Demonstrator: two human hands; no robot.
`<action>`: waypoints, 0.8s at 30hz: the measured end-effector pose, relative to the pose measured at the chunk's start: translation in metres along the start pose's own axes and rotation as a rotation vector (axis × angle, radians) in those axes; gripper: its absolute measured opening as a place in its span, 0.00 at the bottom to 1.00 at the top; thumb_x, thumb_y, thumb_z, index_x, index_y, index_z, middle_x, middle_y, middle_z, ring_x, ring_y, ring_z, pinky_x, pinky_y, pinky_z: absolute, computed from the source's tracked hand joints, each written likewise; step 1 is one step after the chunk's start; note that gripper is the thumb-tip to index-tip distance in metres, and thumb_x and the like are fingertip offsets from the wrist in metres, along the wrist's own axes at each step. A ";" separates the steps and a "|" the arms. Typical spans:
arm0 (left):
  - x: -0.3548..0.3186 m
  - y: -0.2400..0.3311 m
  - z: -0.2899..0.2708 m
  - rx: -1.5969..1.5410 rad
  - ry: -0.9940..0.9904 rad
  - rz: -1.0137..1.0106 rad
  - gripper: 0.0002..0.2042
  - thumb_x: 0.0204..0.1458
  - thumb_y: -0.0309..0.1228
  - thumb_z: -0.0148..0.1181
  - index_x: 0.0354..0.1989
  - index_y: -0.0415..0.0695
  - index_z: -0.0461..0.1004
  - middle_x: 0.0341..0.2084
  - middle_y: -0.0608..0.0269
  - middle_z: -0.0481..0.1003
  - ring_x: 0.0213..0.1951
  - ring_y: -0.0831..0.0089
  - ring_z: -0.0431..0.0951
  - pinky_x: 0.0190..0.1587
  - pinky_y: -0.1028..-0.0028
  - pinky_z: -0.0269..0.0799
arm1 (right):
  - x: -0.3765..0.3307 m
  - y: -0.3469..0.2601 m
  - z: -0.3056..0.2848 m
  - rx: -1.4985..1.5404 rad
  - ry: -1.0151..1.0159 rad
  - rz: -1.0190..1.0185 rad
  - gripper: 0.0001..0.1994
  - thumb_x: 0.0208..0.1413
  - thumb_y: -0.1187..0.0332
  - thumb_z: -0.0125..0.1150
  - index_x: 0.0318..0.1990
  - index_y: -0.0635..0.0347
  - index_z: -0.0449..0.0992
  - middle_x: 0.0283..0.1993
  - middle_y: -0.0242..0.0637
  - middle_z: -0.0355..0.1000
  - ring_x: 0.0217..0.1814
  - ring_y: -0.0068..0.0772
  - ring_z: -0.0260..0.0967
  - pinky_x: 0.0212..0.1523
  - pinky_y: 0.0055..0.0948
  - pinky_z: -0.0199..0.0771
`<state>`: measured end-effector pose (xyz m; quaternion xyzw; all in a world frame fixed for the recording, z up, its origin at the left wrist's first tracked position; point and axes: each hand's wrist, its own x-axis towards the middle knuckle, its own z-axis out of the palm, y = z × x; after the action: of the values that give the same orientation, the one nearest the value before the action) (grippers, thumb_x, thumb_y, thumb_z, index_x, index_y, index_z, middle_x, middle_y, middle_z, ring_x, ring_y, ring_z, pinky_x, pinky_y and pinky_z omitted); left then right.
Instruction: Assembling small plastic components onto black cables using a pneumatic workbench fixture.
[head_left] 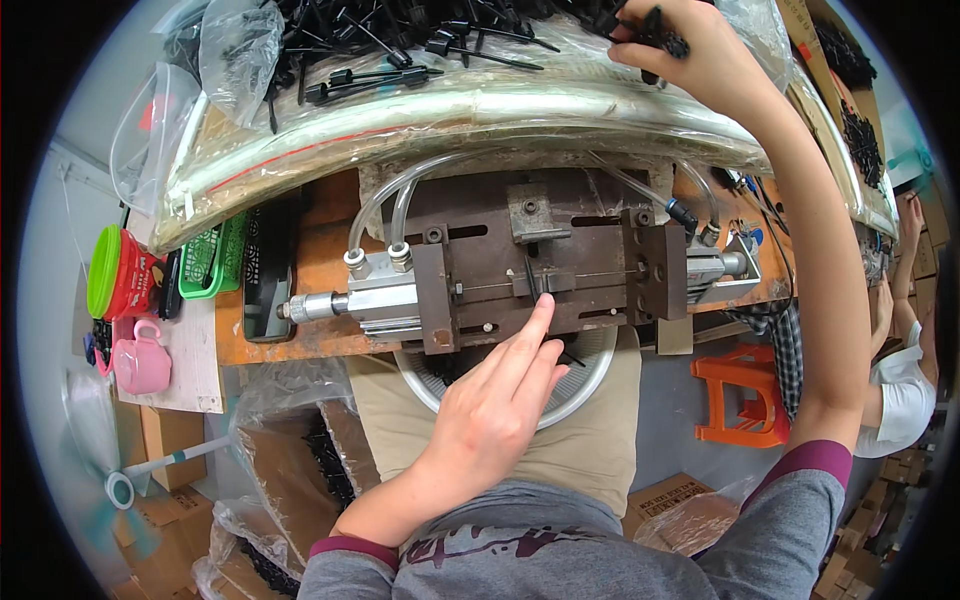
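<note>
My left hand (495,405) reaches up to a brown metal press fixture (545,260), its index fingertip touching a thin black pin (532,280) standing in the slot at the fixture's middle. My right hand (690,45) is stretched far up to the heap of black plastic parts (400,40) lying on clear plastic sheeting (400,120), and its fingers are closed on a few small black parts (660,35). A pneumatic cylinder (350,298) with clear hoses (375,205) sticks out of the fixture's left side.
A round metal bowl (590,375) sits in my lap under the fixture. Green baskets (215,262), a red-and-green container (115,272) and a pink mug (142,358) stand at the left. An orange stool (740,395) and another person (905,370) are at the right. Bags and cardboard boxes lie below.
</note>
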<state>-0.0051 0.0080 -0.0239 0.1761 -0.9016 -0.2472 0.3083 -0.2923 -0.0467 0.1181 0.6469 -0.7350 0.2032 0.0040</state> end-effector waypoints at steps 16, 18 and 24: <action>-0.001 0.003 -0.001 0.109 -0.017 0.033 0.11 0.47 0.21 0.68 0.38 0.32 0.76 0.56 0.42 0.72 0.34 0.63 0.82 0.33 0.70 0.78 | 0.010 0.001 0.002 0.093 0.071 -0.020 0.10 0.52 0.68 0.71 0.35 0.66 0.79 0.28 0.37 0.77 0.29 0.27 0.73 0.33 0.27 0.73; -0.003 0.002 0.002 0.113 -0.014 0.012 0.11 0.47 0.22 0.68 0.38 0.32 0.76 0.55 0.43 0.73 0.35 0.63 0.82 0.35 0.70 0.79 | -0.005 -0.010 0.000 0.298 0.090 0.089 0.09 0.53 0.66 0.72 0.33 0.63 0.80 0.24 0.30 0.74 0.23 0.19 0.67 0.27 0.21 0.68; 0.006 -0.002 0.006 0.200 0.000 0.078 0.12 0.47 0.26 0.68 0.38 0.34 0.77 0.52 0.48 0.76 0.36 0.62 0.83 0.44 0.69 0.81 | -0.041 -0.025 -0.003 0.558 0.259 0.212 0.08 0.54 0.66 0.70 0.31 0.60 0.79 0.23 0.30 0.73 0.22 0.20 0.67 0.25 0.22 0.68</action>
<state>-0.0128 0.0057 -0.0259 0.1705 -0.9279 -0.1439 0.2986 -0.2631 -0.0090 0.1174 0.5116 -0.7076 0.4768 -0.1011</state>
